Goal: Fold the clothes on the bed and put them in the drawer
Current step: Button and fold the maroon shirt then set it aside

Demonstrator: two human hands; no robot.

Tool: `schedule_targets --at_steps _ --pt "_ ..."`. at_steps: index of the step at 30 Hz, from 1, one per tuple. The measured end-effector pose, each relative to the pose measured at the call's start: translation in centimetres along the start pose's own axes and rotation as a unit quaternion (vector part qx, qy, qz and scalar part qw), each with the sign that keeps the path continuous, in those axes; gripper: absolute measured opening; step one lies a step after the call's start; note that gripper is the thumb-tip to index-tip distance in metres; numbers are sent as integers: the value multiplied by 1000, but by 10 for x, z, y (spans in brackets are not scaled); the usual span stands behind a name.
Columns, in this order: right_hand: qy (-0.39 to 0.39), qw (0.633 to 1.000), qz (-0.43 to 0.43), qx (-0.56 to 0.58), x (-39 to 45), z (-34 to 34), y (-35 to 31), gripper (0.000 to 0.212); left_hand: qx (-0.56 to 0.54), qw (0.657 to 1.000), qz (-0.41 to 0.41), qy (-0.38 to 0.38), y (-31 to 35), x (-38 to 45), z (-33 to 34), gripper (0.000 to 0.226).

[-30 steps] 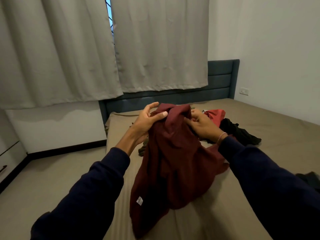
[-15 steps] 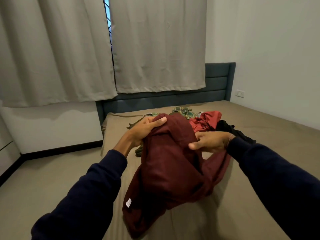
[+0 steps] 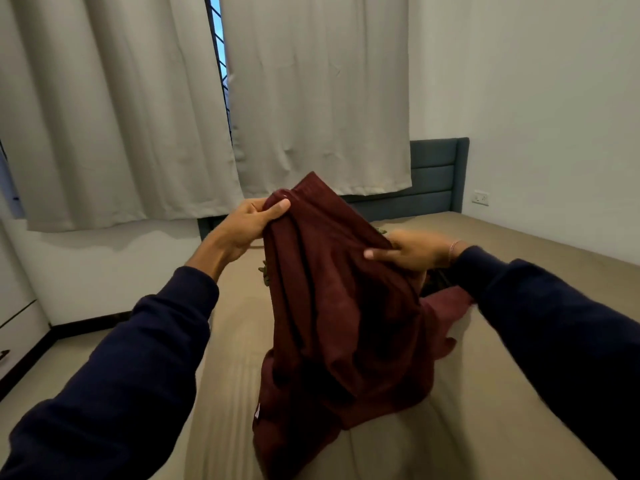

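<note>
Maroon garment (image 3: 332, 306) — long axis vertical, hanging bedward

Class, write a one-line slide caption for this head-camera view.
Both hands, left hand and right hand, hold a maroon garment up over the bed.

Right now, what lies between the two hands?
In the head view, only the maroon garment: the left hand and right hand grip its top, cloth bunched between.

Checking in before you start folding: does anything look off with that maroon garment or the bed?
Nothing damaged. The maroon garment hangs bunched and twisted between the left hand and right hand, its lower end crumpled on the bed.
</note>
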State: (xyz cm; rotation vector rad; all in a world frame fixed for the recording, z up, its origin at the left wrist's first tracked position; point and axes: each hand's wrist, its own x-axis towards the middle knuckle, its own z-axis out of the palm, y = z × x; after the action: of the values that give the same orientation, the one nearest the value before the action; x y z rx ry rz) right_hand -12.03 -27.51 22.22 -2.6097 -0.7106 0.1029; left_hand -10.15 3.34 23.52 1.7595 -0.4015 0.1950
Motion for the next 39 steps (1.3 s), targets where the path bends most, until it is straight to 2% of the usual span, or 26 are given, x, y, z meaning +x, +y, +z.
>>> schedule_targets --at_steps 1,3,4,5,7,8,9,11,12,14,17,18,21,22,23,25,28,29,31,32,33,34,36,37,38,39 --pt "31 999 -9 25 0 -14 -8 57 54 997 -5 64 2 6 1 24" --pt "59 976 -18 210 1 -35 -33 45 209 959 -1 191 7 21 8 30" --pt "67 946 -25 317 2 -43 -49 35 254 938 8 238 12 27 16 34" --pt "77 908 -32 412 4 -49 -63 24 246 933 15 262 20 32 26 38" --pt "97 836 -55 537 10 -55 -86 16 72 969 17 236 43 36 48 41" --pt "103 805 -75 580 13 -55 -94 16 -12 975 14 220 53 34 59 47" --pt "108 776 -94 614 18 -53 -100 14 -41 977 17 207 60 30 68 56" --pt "120 742 -120 648 25 -48 -108 10 53 973 53 217 64 19 79 67" --pt "142 741 -118 645 26 -45 -111 10 141 960 85 226 60 12 79 70" --pt "207 762 -97 606 31 -41 -112 7 269 928 133 222 55 6 74 66" --pt "244 799 -76 544 35 -38 -106 9 399 888 119 196 54 13 60 25" --pt "259 815 -70 515 35 -38 -103 9 407 889 104 182 54 17 56 20" --pt "348 870 -63 345 35 -45 -96 16 297 940 40 161 54 23 57 28" --pt "376 878 -79 285 33 -48 -97 25 265 947 38 179 57 24 59 27" --pt "401 877 -96 247 32 -51 -97 43 260 941 49 212 61 25 60 26" --pt "459 855 -98 222 25 -57 -96 64 306 902 108 284 70 24 60 30" --pt "504 832 -105 208 20 -71 -88 68 320 853 261 318 87 14 54 32" --pt "513 828 -109 199 21 -74 -84 70 347 823 306 330 93 13 50 30" --pt "547 813 -124 156 20 -78 -76 76 423 746 339 386 109 12 44 33" --pt "573 801 -127 114 16 -79 -73 80 431 730 320 422 119 11 42 37" --pt "609 782 -120 56 9 -81 -71 83 414 732 289 457 128 10 39 41" --pt "654 749 -105 -10 0 -82 -70 83 380 747 256 481 134 10 38 43" --pt "718 685 -64 -106 -14 -82 -63 90 323 801 222 453 132 16 30 44" --pt "697 704 -42 -131 -16 -81 -59 103 310 839 218 391 122 18 26 45" --pt "620 773 -27 -132 -15 -77 -52 116 300 880 212 301 109 18 25 47" --pt "481 871 -18 -94 -12 -70 -43 122 294 916 189 199 90 14 25 47"
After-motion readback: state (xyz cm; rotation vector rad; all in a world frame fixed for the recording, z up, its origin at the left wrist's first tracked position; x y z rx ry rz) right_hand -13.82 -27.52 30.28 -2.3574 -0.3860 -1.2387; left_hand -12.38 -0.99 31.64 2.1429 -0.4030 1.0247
